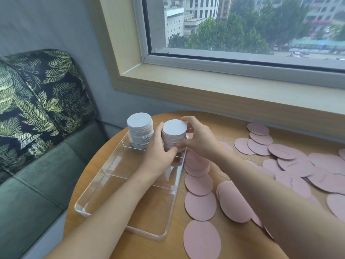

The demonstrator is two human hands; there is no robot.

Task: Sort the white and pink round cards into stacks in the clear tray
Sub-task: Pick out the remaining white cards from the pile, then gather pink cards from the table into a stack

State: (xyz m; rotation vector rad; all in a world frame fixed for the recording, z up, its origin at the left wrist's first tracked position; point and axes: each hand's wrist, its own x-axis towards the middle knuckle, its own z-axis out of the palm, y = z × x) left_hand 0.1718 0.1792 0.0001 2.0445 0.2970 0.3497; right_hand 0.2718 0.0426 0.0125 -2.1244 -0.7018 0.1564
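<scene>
Clear tray (85,208) on round wooden tabletop (231,245), left of centre. Two white card stacks at its far end: left stack (140,133) stands free in the far left compartment; right stack (174,136) beside it is clasped from both sides. Left hand (158,156) grip curls round the stack's left and near side; right hand (199,139) grip pinches its right side, thumb low. Near compartments hold nothing. Pink cards (200,205) lie loose, overlapping, across tabletop right of tray.
</scene>
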